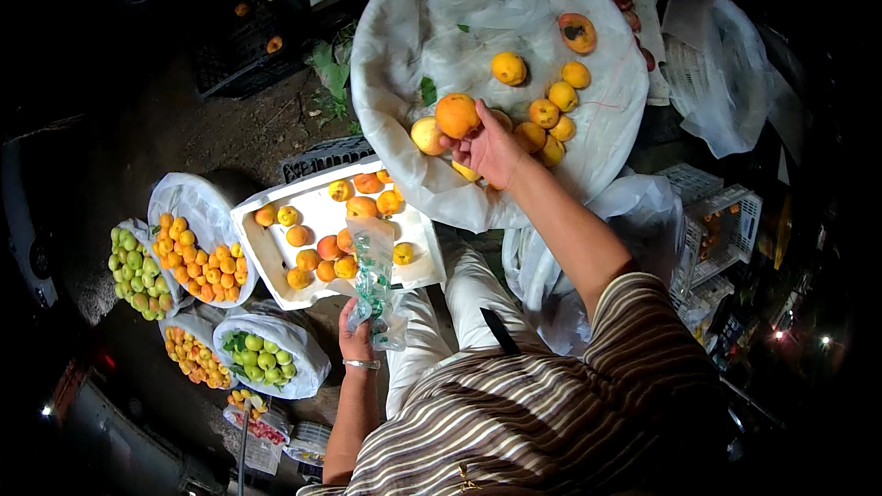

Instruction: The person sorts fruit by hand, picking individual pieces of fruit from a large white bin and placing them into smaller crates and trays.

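My right hand [488, 150] reaches over a large round basket [413, 27] lined with white plastic. Thumb and fingers hold an orange-yellow peach [457, 115]. A paler yellow peach [427, 136] sits just left of it, and several more yellow fruits [544, 113] lie loose on the liner to the right. One large peach [577, 33] has a dark rotten patch. Lower down, my left hand [355, 332] grips a clear plastic bag [374, 269] with green print. The bag overlaps a white foam box [275, 282] holding several orange peaches [329, 247].
At left stand lined baskets of apricot-coloured fruit [200, 258] and green fruit [262, 359]. A black crate [231, 72] lies upper left, and a foam box with dark red fruit [648, 21] stands behind the large basket. White plastic crates [730, 231] are at right.
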A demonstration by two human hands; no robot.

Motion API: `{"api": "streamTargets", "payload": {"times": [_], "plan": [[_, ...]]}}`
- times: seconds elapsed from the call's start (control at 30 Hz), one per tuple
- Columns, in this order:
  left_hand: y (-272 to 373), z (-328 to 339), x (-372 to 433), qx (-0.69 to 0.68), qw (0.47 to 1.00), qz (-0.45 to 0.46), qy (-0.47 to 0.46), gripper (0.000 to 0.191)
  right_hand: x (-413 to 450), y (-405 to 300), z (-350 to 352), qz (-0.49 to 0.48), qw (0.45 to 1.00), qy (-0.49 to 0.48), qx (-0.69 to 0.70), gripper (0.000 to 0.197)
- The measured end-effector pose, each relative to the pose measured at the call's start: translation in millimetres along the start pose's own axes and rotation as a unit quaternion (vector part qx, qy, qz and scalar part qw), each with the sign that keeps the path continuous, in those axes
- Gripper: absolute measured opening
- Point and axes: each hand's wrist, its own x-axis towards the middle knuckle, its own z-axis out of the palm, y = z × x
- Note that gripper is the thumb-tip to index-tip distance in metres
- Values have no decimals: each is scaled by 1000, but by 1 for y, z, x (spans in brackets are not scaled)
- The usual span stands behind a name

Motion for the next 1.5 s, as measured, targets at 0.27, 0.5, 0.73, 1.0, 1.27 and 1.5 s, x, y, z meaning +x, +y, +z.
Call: {"api": "streamTargets", "payload": {"times": [0.27, 0.5, 0.73, 1.0, 1.27, 1.5], "plan": [[-16, -17, 9, 6, 1000, 10, 1, 43, 15, 32, 80, 24, 994, -61, -88, 38], [-10, 0, 2, 23, 1000, 11, -9, 43, 70, 31, 211, -221, 949, -206, -91, 61], [-14, -11, 4, -7, 1000, 24, -2, 43, 52, 17, 88, -271, 910, -81, -304, 39], [-21, -12, 1, -15, 999, -28, 13, 42, 22, 12, -24, -329, 680, 113, -645, 46], [-1, 4, 0, 14, 1000, 10, -7, 38, 39, 26, 1, -321, 496, 106, -800, 57], [-15, -12, 4, 25, 1000, 8, 4, 41, -4, -2, 3, -101, 985, -25, -136, 47]]}}
